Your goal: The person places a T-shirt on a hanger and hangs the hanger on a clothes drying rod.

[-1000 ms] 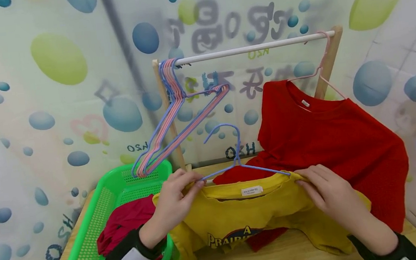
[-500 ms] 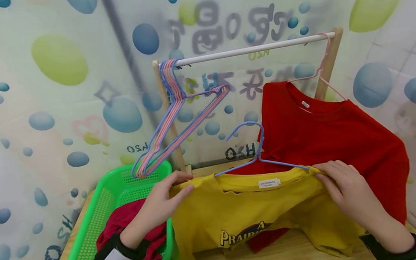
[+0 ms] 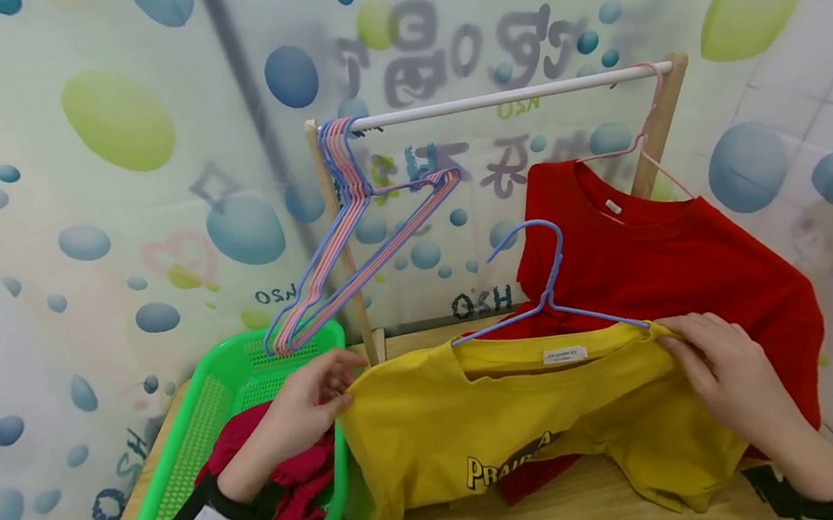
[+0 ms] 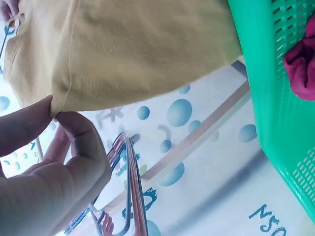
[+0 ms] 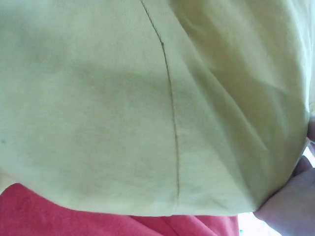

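A yellow T-shirt (image 3: 416, 411) with dark lettering is stretched between my two hands, a blue hanger (image 3: 551, 297) inside its neck and the hook standing above the collar. My left hand (image 3: 306, 409) pinches the shirt at its left shoulder seam; the left wrist view shows thumb and forefinger meeting on the yellow cloth (image 4: 138, 49). On the other side, my right hand (image 3: 731, 368) grips the shoulder beside the collar, close to the hanger's right arm. The yellow fabric (image 5: 98, 123) fills most of the right wrist view, with the hand (image 5: 290, 201) at the right edge.
A red T-shirt (image 3: 658, 270) hangs from a pink hanger at the right end of the white rail (image 3: 506, 99). Several blue and pink hangers (image 3: 348, 216) bunch at the left end. Below them, a green basket (image 3: 156, 494) holds dark red clothing (image 3: 302, 480).
The shirt and hanger have moved right and slightly up. My left hand has slid outward from near the collar to the shoulder seam, spreading the shirt; my right hand has moved right, still gripping.
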`<state>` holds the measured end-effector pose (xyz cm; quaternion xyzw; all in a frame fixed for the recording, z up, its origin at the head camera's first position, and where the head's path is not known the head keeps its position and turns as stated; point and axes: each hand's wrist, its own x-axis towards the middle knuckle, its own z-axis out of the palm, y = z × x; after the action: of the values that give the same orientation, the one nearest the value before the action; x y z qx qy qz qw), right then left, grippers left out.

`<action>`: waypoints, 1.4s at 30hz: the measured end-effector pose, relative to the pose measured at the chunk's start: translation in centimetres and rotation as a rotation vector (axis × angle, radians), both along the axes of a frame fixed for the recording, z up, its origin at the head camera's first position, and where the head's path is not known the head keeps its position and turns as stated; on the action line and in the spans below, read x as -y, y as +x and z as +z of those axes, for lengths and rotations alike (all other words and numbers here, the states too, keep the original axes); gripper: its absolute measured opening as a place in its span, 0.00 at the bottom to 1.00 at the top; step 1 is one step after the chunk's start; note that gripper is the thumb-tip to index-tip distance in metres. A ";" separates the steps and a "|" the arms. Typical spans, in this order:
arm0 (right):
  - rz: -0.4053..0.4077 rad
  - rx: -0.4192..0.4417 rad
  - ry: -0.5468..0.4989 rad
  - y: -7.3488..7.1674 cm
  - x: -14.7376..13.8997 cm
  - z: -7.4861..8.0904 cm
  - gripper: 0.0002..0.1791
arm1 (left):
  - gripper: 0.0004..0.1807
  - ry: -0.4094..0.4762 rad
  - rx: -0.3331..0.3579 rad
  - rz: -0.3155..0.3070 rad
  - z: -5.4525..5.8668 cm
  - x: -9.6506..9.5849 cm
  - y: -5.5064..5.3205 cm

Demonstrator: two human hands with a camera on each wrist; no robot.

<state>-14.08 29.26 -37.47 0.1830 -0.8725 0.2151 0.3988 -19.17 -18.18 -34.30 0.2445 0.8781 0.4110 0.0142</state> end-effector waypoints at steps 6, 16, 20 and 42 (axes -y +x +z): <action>-0.016 0.016 0.002 0.2 -0.1 0.3 0.18 | 0.20 -0.046 -0.086 0.032 0.0 -0.6 0.4; -0.090 -0.010 0.038 1.1 0.0 0.7 0.20 | 0.28 -0.021 -0.357 0.203 0.3 -2.3 4.0; -0.113 -0.025 0.030 1.4 0.0 0.8 0.20 | 0.25 0.091 -0.470 0.170 -0.6 -3.3 6.3; -0.256 0.006 -0.045 2.2 0.7 1.4 0.12 | 0.11 0.576 0.044 0.235 -7.2 -9.7 7.7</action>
<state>-11.91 28.60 -36.10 0.0605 -0.8847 0.1827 0.4246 -11.46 -8.49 -41.46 0.1264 0.7474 0.6468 -0.0841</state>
